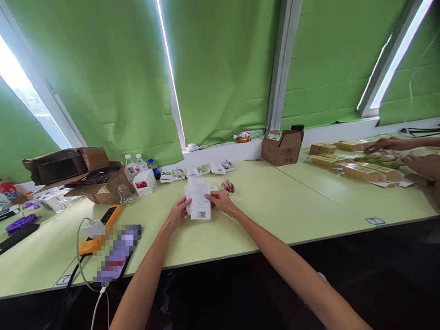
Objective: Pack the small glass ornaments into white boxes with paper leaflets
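A white printed paper slip with a barcode [200, 201] lies on the pale green table [275, 206], on top of other white sheets. My left hand [178, 211] pinches its left edge, fingers closed on the paper. My right hand [219, 200] grips the right edge the same way. Just beyond my right hand sits a small round ornament with red inside [227, 186]. Behind the slip, a row of small white boxes and round clear items [202, 169] lines the wall.
Open cardboard boxes [99, 183] and water bottles [134, 163] crowd the left. An orange device [101, 229], a cable and a blurred phone [118, 252] lie near the front edge. Another brown box [282, 146] stands at the back. At right, another person's hands [388, 145] handle yellow-green boxes [364, 170].
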The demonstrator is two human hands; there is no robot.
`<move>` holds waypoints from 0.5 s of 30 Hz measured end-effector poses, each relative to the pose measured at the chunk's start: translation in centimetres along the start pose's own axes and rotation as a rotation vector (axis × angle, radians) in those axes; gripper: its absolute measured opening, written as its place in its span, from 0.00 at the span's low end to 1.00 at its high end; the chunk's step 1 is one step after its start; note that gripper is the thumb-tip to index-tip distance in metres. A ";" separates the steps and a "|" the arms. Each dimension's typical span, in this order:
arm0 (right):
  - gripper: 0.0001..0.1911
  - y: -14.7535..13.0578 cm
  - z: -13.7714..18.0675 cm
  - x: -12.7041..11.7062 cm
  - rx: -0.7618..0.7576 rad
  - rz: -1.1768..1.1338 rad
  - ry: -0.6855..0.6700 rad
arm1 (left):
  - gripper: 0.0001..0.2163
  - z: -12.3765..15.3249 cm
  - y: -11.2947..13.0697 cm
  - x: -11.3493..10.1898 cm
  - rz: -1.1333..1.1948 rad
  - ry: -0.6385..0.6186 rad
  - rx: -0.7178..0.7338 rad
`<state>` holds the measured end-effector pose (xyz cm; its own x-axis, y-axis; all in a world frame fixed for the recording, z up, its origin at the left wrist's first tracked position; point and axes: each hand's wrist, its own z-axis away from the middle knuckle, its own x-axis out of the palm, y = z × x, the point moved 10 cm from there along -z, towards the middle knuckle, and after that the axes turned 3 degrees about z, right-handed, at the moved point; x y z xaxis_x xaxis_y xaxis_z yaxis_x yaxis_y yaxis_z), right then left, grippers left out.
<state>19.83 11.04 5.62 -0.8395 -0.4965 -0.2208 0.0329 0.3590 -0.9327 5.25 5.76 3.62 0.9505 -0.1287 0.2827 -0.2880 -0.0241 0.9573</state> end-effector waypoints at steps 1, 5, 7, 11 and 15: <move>0.25 0.0 0.0 0.1 -0.001 -0.003 -0.010 | 0.24 0.1 -0.1 0.2 0.026 -0.017 -0.008; 0.25 -0.2 0.1 0.9 -0.017 -0.025 -0.066 | 0.23 0.5 -0.5 0.8 0.107 -0.073 -0.053; 0.24 -0.3 0.2 1.0 -0.016 -0.019 -0.075 | 0.22 0.6 -0.9 0.8 0.120 -0.073 -0.083; 0.22 -0.7 0.3 0.6 -0.016 0.020 -0.033 | 0.22 0.5 -1.4 0.4 0.124 -0.028 -0.112; 0.22 -1.3 0.4 0.0 -0.033 0.044 0.026 | 0.23 0.5 -1.3 1.1 0.202 -0.082 -0.113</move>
<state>20.04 10.25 6.71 -0.8515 -0.4589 -0.2537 0.0529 0.4062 -0.9122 6.63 5.15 2.68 0.8610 -0.2002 0.4676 -0.4520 0.1204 0.8839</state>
